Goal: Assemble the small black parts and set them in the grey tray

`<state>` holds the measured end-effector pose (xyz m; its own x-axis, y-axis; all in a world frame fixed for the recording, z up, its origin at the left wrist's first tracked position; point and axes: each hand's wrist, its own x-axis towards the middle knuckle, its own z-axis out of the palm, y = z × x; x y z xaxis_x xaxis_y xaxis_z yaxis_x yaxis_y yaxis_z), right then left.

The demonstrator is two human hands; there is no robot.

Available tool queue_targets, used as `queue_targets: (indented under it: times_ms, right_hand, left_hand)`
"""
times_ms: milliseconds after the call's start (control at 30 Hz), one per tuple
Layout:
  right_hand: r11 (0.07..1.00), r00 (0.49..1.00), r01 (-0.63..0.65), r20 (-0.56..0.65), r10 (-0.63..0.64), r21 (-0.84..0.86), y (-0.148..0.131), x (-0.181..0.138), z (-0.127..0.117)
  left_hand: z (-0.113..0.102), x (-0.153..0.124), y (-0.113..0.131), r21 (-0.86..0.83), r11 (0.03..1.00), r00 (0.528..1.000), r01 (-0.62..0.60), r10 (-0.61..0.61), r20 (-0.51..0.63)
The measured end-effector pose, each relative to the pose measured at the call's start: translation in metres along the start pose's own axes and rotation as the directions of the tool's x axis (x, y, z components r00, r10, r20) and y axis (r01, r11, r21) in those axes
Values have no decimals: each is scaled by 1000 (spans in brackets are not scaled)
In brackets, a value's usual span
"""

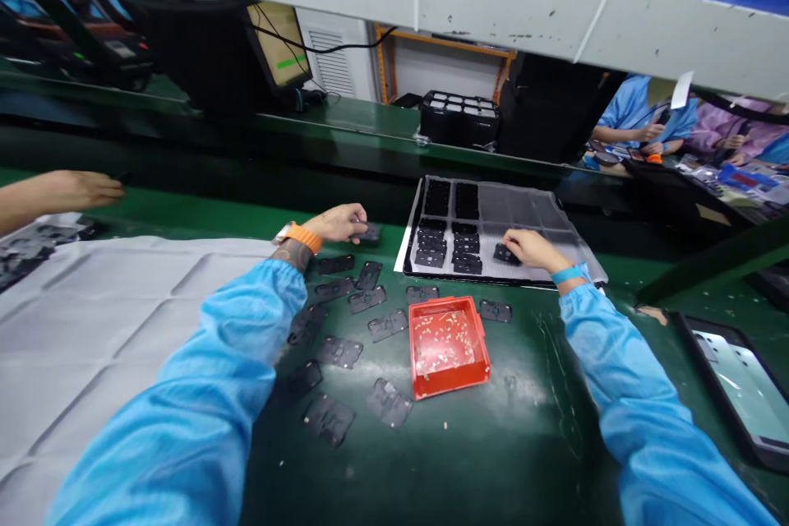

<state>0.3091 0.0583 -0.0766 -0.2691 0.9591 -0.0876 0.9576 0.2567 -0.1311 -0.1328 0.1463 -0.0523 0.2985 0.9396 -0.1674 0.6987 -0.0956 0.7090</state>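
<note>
green tabletop (493,444) center: left hand (338,223) pinches a black part (370,232) from the loose spread, right hand (528,249) presses another part (505,255) into the tray (523,218), fingers narrow.

A dark green work surface (505,444) is running across the whole station, dusted pale near the middle. Flat black parts (345,320) are lying scattered over it, several in loose rows and a few apart nearer the front. An orange square tray (449,345) is sitting among them, holding small pale bits. Behind it a black grid tray (530,218) is resting on the green, partly filled with black pieces. A grey sheet (92,320) is covering the left part of the surface, creased into squares.
</note>
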Motion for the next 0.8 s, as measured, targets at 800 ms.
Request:
queue_targets:
  times_ms: [800]
  right_hand:
    - [977, 953, -97, -266, 146, 190, -14, 35, 5]
  left_hand:
    - [65, -95, 105, -661, 565, 870, -494, 314, -381]
